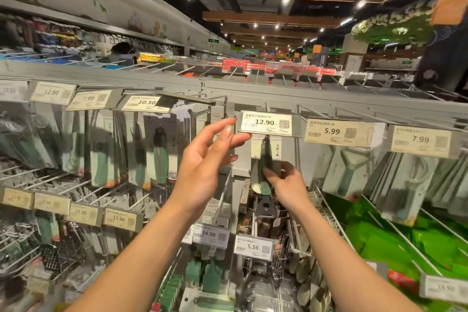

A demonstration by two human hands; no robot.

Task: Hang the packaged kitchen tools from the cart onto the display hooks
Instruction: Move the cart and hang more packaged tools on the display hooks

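Left hand [205, 159] raised, fingers wide and loosely extended, gripping nothing; its thumb and forefinger tips lie at the left edge of the 12.90 price tag [266, 123]. Right hand [286, 182], lower and to the right of the left hand, grips the lower part of the packaged kitchen tool [265, 157], with the thumb across its front. The package stands upright above the right hand, directly below the 12.90 tag; its top is hidden behind the tag, so contact with a hook cannot be told. Packaged knives [159, 157] hang left of the left hand. The 5.99 price tag [338, 132] sits above and right of the right hand.
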